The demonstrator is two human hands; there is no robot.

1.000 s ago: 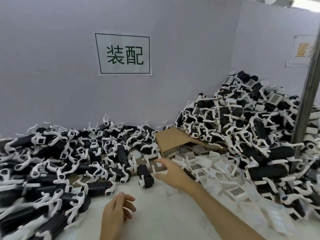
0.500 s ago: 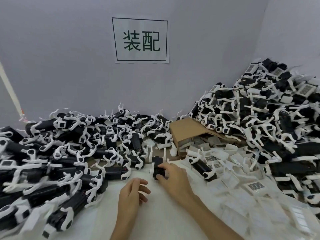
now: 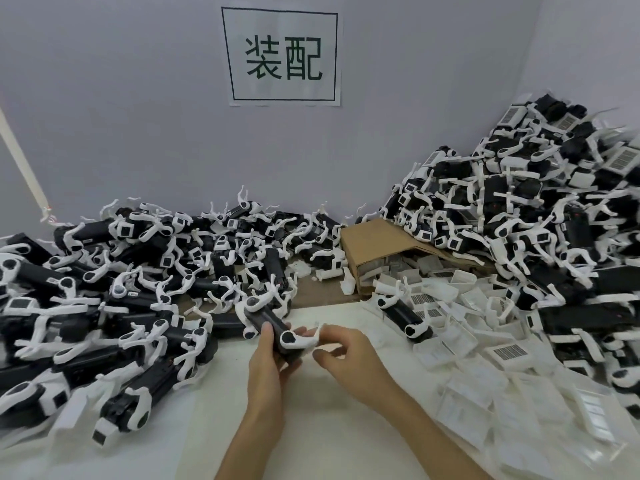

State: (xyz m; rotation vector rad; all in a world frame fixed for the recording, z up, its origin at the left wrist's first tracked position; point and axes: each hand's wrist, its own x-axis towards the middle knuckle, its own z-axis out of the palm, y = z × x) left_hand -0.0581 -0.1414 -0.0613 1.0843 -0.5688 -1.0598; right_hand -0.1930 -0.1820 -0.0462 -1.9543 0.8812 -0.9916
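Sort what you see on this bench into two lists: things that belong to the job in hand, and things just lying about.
In the job: black-and-white part; left hand, gripping its black body; right hand, pinching its white arm.
Lying about: left pile of like parts; taller right heap; cardboard box; white trays; wall sign.

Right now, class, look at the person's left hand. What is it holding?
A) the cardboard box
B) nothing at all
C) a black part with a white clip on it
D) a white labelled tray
C: the left hand grips the black part with a white clip just above the table, while the right hand pinches the clip's white end.
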